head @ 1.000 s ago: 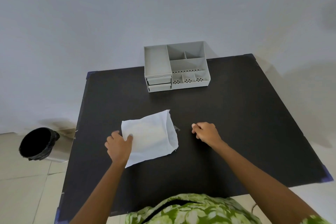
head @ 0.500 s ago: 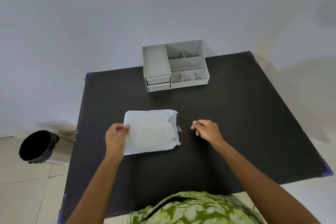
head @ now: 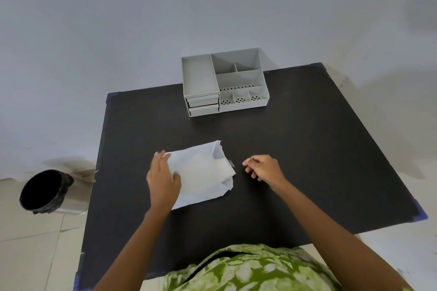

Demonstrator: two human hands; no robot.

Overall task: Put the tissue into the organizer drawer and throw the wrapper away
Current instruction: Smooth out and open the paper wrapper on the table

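A white wrapper point(head: 201, 186) lies on the black table point(head: 307, 149) with its torn mouth facing right. The white tissue point(head: 224, 169) pokes out of that mouth. My left hand point(head: 163, 177) rests on the wrapper's left end and grips it there. My right hand point(head: 262, 168) hovers just right of the tissue, fingers loosely curled, holding nothing. A grey organizer point(head: 224, 82) stands at the table's far edge, with two closed drawers point(head: 203, 106) stacked at its front left.
A black-lined bin point(head: 45, 190) stands on the tiled floor left of the table. A pale wall runs behind the organizer. My green patterned shirt point(head: 248, 269) shows at the bottom edge.
My left hand has turned the wrapper and shifted its grip along the left end; the tissue now sticks out of the open right end. My right hand stayed nearly in place.
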